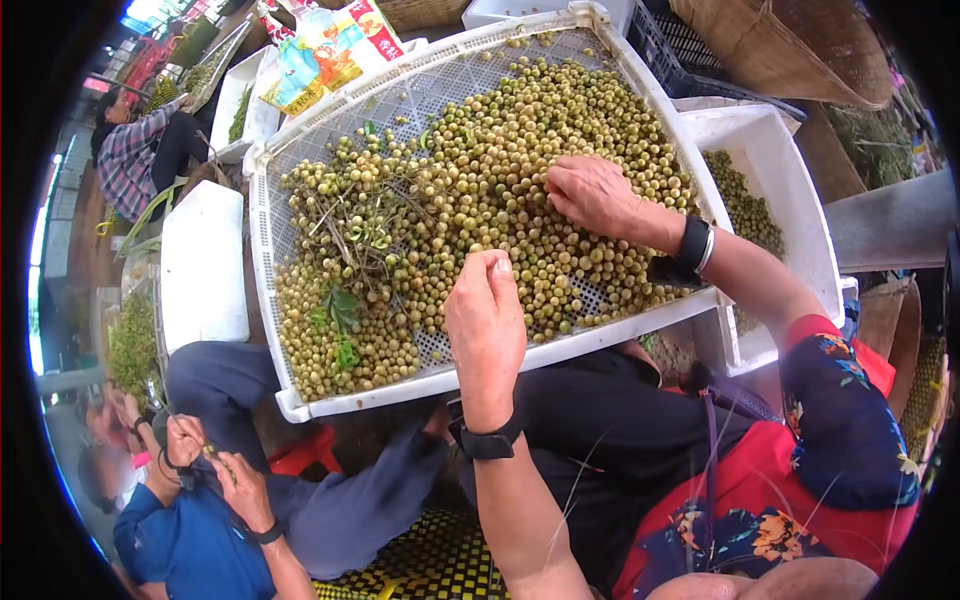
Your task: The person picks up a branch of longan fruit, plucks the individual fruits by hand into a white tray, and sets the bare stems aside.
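A large white plastic tray (268,300) with a mesh bottom holds many small round yellow-green fruits (600,120). My left hand (485,320) is raised above the tray's near edge, thumb and fingers pinched together. Whatever it may hold is hidden or too small to name. Over the heap on the right, my right hand (600,195) has its fingers curled down among the fruits, and its fingertips are partly hidden. Twigs (350,230) and a green leaf (341,306) lie among the fruits on the tray's left side.
A white foam box (790,190) with more fruits stands to the right. A colourful printed bag (325,60) lies behind the tray. At lower left, a co-worker in blue (200,540) holds a small greenish piece in both hands. Another person (140,150) sits farther back.
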`<move>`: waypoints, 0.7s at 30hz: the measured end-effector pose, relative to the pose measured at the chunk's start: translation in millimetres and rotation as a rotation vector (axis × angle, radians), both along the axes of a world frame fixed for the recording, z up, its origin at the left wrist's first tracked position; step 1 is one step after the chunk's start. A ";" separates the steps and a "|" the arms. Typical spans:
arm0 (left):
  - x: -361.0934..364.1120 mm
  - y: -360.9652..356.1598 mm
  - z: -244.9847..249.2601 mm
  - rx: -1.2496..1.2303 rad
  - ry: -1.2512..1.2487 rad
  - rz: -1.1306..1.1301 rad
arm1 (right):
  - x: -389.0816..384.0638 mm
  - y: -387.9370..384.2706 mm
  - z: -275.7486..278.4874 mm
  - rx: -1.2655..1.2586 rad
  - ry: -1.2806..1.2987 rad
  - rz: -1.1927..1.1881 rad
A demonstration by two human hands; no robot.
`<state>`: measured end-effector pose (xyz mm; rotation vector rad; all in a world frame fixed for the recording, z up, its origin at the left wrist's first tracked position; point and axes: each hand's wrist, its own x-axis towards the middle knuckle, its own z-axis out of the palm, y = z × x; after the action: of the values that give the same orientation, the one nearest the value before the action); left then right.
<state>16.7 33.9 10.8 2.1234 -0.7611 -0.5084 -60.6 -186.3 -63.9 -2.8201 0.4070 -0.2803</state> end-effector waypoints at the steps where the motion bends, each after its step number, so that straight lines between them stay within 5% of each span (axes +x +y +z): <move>1: -0.5 -0.5 0.8 0.005 0.010 -0.005 | 0.7 -2.7 -0.7 0.043 0.004 0.012; 9: -1.3 -3.0 1.5 -0.034 -0.003 0.003 | -28.0 -43.3 41.5 0.197 -0.303 -0.078; 14: -4.1 -5.6 2.8 0.010 -0.074 -0.049 | -63.4 -10.9 20.8 -0.011 -0.246 -0.022; 19: -7.2 -7.4 -0.6 0.012 -0.066 -0.065 | -71.1 7.1 44.9 0.386 0.274 0.508; 21: -5.4 -6.2 -1.4 0.011 -0.078 -0.059 | -59.9 -1.6 40.9 0.286 0.081 0.386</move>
<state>11.2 27.8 9.4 2.1466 -0.8689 -0.4646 -120.5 -188.0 -23.1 -2.5608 -0.0818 -0.0226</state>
